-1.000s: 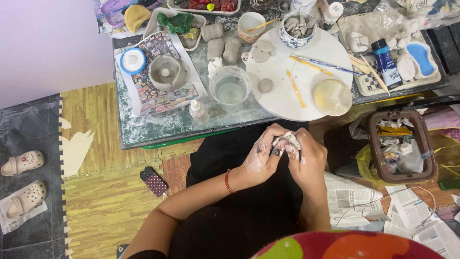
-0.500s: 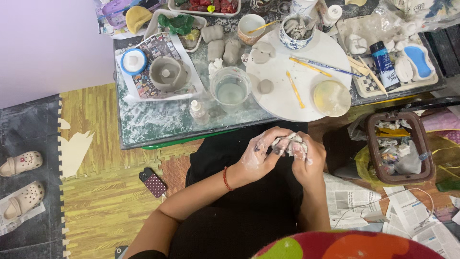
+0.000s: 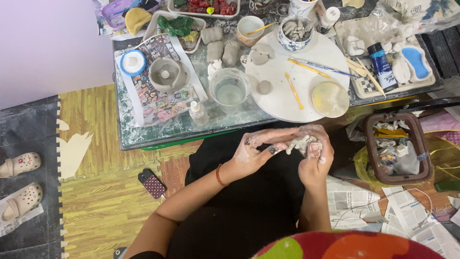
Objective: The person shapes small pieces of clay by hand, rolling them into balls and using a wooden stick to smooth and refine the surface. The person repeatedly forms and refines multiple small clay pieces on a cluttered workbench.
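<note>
Grey clay lump [image 3: 301, 143] lower now, both hands still kneading.

1. One view only, from a camera worn on the person's head, facing almost straight down.
2. It sits well above the lap; the left hand [image 3: 254, 151] and right hand [image 3: 314, 158] lie near mid-frame.
3. The counter [image 3: 158, 132] fills the upper part, its far edge cut off.
4. The floor mat [image 3: 96, 192] runs down the left side.
</note>
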